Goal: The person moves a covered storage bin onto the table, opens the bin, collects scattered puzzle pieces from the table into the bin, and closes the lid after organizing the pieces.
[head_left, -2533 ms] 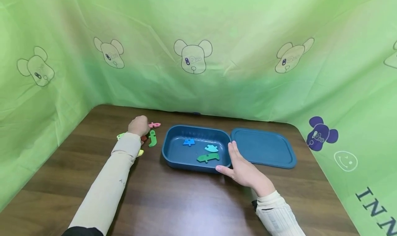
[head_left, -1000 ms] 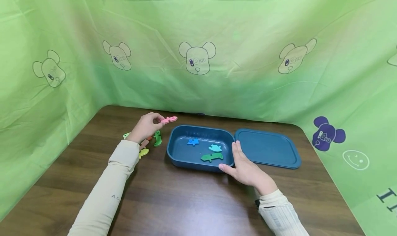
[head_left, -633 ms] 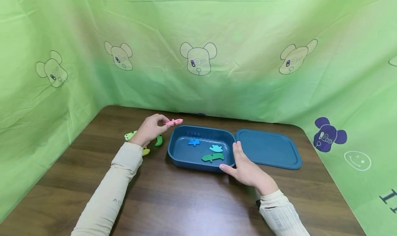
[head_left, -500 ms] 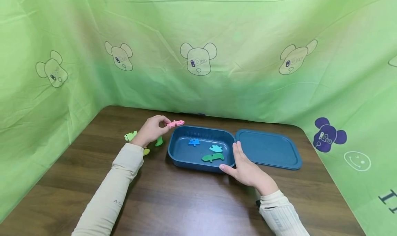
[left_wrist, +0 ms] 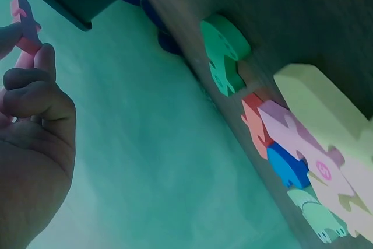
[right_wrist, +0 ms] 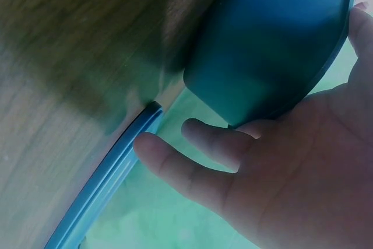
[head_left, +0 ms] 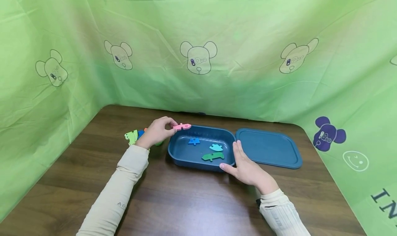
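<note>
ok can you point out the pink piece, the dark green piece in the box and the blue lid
Pink piece (head_left: 182, 126): head view, middle of its visible part.
Dark green piece (head_left: 212, 156): head view, middle of its upper face.
Blue lid (head_left: 268, 148): head view, flat middle panel.

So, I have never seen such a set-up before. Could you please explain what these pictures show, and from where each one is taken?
There is no machine here: a person works with two bare hands. The wide picture comes from a camera on the head; the two tilted close-ups come from cameras worn on the left and right wrists.

On the wooden table stands a blue box with three flat pieces inside: blue, turquoise and dark green. A blue lid lies to its right. More pieces lie on the left, partly hidden by the arm.

The left hand pinches a pink piece near the box's far left corner. The right hand rests against the box's right end.
</note>
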The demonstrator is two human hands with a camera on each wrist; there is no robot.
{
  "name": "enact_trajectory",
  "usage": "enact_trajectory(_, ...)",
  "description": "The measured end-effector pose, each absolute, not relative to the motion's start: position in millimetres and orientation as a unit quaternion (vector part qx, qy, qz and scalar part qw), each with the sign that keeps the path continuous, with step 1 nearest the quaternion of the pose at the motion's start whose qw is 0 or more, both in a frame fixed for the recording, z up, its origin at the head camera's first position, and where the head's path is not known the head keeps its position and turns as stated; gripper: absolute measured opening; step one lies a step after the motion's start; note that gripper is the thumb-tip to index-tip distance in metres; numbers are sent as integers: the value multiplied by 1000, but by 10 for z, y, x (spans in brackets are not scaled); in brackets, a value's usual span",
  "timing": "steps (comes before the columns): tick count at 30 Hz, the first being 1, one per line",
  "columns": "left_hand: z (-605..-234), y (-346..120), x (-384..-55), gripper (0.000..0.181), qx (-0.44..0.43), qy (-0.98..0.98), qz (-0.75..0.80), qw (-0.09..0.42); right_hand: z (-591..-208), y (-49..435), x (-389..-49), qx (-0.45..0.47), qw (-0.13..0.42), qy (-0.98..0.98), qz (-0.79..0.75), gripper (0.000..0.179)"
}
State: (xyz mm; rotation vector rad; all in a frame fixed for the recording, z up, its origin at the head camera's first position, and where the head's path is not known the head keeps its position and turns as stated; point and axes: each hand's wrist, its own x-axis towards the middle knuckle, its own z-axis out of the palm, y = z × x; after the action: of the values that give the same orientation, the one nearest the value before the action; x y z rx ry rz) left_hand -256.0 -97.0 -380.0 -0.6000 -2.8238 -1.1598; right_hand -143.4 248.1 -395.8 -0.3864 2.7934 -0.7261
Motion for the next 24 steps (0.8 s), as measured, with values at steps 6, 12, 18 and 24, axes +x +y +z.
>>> enact_trajectory(6, -3810, -904, -2516, 17, -202, -911, -358, 6, -3967, 2484, -1439, -132, 112, 953, -247, 111)
enact_trajectory(12, -3828, -851, -2500, 17, -196, -915, -353, -2, -3973, 2489, -1451, -134, 109, 954, -244, 111)
enact_trajectory(18, -3813, -820, -2478, 18, -186, -915, -358, -14, -3973, 2488, -1452, -133, 108, 954, -244, 109)
enact_trajectory(24, -3842, -798, -2458, 18, -181, -915, -359, -31, -3975, 2489, -1455, -131, 108, 955, -244, 108)
